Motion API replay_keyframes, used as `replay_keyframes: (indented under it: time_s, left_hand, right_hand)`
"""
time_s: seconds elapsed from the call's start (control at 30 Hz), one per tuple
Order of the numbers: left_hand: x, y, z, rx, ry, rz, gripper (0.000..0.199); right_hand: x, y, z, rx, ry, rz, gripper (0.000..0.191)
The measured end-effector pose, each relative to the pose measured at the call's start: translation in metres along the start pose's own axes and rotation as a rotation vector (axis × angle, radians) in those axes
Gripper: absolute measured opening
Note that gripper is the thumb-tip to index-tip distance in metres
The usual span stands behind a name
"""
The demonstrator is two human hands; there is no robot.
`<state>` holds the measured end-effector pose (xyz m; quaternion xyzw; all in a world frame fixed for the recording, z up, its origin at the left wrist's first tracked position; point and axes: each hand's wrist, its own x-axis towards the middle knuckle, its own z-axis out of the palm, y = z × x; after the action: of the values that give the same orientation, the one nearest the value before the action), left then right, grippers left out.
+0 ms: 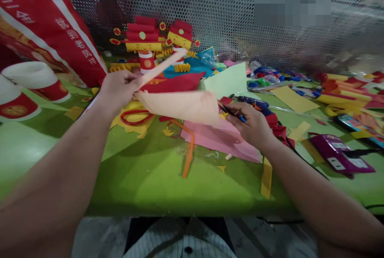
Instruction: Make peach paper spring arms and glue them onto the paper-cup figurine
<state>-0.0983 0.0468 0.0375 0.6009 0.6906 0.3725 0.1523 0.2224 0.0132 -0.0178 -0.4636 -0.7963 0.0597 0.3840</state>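
Observation:
My left hand point(120, 90) is closed at the near ends of a narrow peach paper strip point(163, 66) and a larger curled peach paper sheet point(183, 106). The strip slants up to the right; the sheet stretches across toward my right hand point(247, 122). That hand is closed around scissors point(228, 110) with dark and blue parts, mostly hidden by the fingers, at the sheet's right end. A pink paper sheet point(219, 138) lies below on the table. Beside my left hand, a red handle loop point(136, 117) rests on yellow paper.
Two red and yellow paper models on cups point(147, 61) stand at the back of the green table point(168, 194). White and red paper cups point(36, 80) and a large red bag point(60, 26) are left. A purple power strip point(340, 154) and phone point(360, 128) lie right, among paper scraps.

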Motion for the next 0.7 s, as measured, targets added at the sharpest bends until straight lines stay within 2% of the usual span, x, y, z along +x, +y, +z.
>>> replay_keyframes:
  time_s: [0.07, 0.13, 0.27, 0.37, 0.47, 0.53, 0.63, 0.7]
  left_hand:
    - [0.006, -0.006, -0.004, -0.122, 0.041, -0.114, 0.011]
    - [0.007, -0.009, -0.006, -0.176, 0.011, -0.162, 0.008]
    - [0.002, -0.007, 0.0, -0.23, -0.167, -0.081, 0.009]
    - [-0.005, -0.001, 0.007, -0.278, -0.215, -0.034, 0.012]
    - [-0.009, 0.002, 0.012, -0.305, -0.199, -0.028, 0.012]
    - [-0.008, 0.002, 0.013, -0.322, -0.149, -0.022, 0.012]
    - [-0.005, 0.0, 0.011, -0.383, -0.049, -0.05, 0.015]
    - [-0.003, 0.0, 0.01, -0.428, -0.025, -0.102, 0.015]
  right_hand:
    - [0.0, 0.0, 0.003, 0.005, -0.017, -0.024, 0.018]
    - [0.0, 0.0, 0.005, 0.001, -0.059, -0.058, 0.018]
    - [-0.002, 0.0, 0.007, -0.078, -0.22, -0.118, 0.02]
    - [-0.003, 0.0, 0.009, -0.149, -0.317, -0.128, 0.021]
    - [-0.002, 0.001, 0.012, -0.211, -0.384, -0.138, 0.021]
    - [-0.001, 0.003, 0.015, -0.244, -0.404, -0.148, 0.022]
    - [-0.001, 0.003, 0.016, -0.313, -0.362, -0.135, 0.025]
    - [-0.002, -0.003, 0.015, -0.331, -0.295, -0.155, 0.027]
